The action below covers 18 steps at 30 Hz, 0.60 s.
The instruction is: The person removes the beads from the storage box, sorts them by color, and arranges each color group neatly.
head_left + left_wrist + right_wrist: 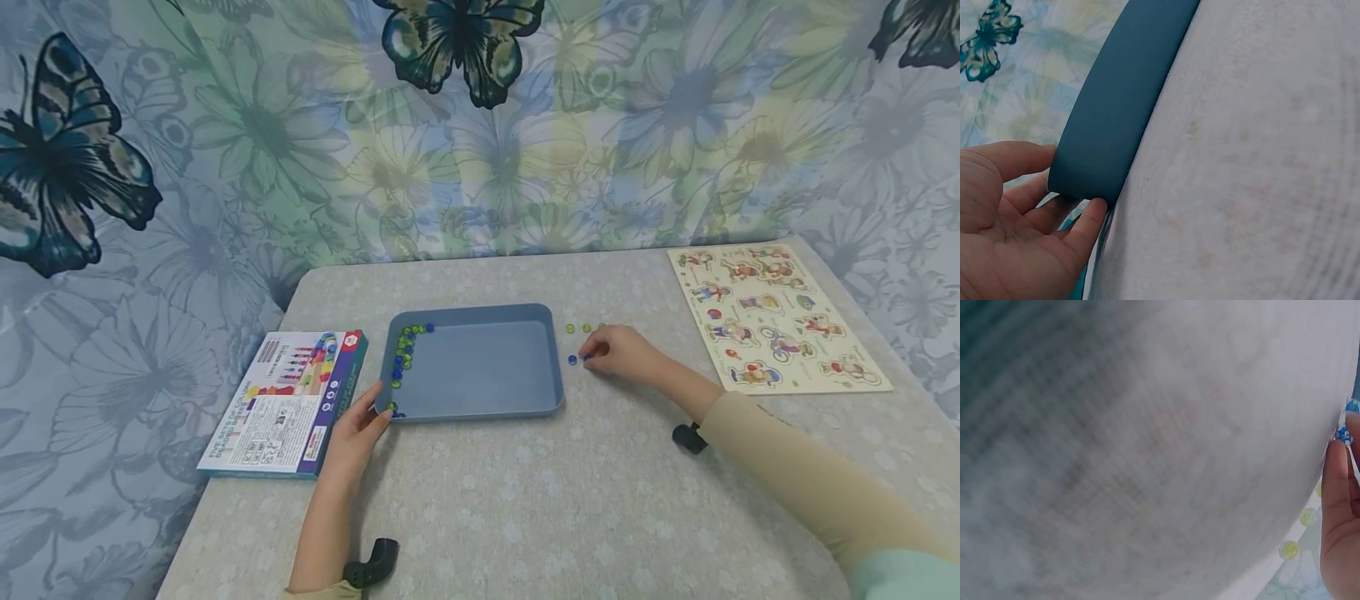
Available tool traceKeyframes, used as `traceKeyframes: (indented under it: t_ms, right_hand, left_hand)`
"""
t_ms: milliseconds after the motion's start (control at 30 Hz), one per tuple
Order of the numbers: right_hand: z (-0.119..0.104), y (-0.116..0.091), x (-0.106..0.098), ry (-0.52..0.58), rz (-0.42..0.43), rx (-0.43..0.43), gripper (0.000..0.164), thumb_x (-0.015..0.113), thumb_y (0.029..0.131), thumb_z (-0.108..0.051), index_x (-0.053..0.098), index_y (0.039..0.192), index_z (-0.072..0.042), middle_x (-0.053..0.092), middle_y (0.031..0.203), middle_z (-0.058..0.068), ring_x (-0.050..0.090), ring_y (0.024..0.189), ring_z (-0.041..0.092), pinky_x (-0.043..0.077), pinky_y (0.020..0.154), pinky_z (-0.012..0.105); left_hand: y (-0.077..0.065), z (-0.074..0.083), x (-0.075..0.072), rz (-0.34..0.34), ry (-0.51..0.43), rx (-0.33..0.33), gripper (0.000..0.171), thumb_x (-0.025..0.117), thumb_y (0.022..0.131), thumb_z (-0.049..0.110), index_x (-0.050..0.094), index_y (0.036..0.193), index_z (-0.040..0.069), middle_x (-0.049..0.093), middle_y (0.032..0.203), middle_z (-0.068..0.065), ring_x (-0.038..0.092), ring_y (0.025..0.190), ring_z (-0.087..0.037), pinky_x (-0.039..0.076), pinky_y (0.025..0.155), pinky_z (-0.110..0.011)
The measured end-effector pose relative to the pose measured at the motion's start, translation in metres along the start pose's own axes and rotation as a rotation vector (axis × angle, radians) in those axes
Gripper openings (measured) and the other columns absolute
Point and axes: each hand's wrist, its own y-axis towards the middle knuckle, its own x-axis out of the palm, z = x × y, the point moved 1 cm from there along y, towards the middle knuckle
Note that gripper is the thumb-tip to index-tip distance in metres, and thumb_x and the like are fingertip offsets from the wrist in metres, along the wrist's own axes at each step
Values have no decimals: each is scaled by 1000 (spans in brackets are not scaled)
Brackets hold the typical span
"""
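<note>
A blue-grey rectangular tray (487, 362) lies on the table, with several green and blue marbles (406, 342) along its left side. My left hand (354, 437) grips the tray's near left corner, thumb at the rim; the left wrist view shows its fingers against the tray's outer wall (1110, 112). To the right of the tray, my right hand (624, 354) pinches a blue marble (1344, 434) at the tabletop. Another blue marble (572, 360) sits just left of those fingertips. Behind them stand green-yellow marbles (570, 328), partly hidden by the hand.
A boxed set (281, 408) with a printed white face lies left of the tray. At the back right is a cream board (765, 312) with cartoon figures. The patterned tablecloth (525, 500) covers the table, and a butterfly-print curtain (502, 183) hangs behind.
</note>
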Motion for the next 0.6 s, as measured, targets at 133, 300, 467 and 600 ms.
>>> traceKeyframes:
  t_ms: [133, 300, 467, 600]
  right_hand:
    - [1, -1, -3, 15, 5, 9, 20, 73, 80, -14, 70, 98, -7, 65, 91, 2, 58, 79, 15, 49, 70, 30]
    - [-1, 0, -15, 35, 89, 2, 25, 70, 84, -22, 69, 104, -6, 66, 94, 4, 59, 83, 18, 50, 71, 32]
    - [-25, 4, -22, 86, 163, -56, 28, 66, 87, -22, 66, 110, -5, 65, 99, 7, 60, 87, 20, 51, 74, 34]
    - [-53, 12, -9, 158, 128, -138, 26, 65, 88, -19, 66, 110, -6, 66, 100, 5, 61, 87, 18, 53, 71, 32]
  left_hand:
    - [-1, 1, 0, 0, -8, 0, 52, 53, 96, 22, 36, 145, 23, 25, 152, 0, 25, 138, -25, 26, 110, -42]
    - [-1, 1, 0, 1, -10, 0, 52, 53, 96, 23, 36, 145, 23, 25, 152, 0, 25, 138, -25, 26, 110, -43]
    - [0, 1, 0, 3, -10, -10, 52, 54, 95, 23, 36, 144, 23, 25, 152, 0, 25, 138, -24, 26, 110, -42]
    - [0, 1, 0, 2, -12, -21, 53, 54, 95, 23, 36, 145, 23, 25, 152, 0, 25, 138, -24, 26, 110, -43]
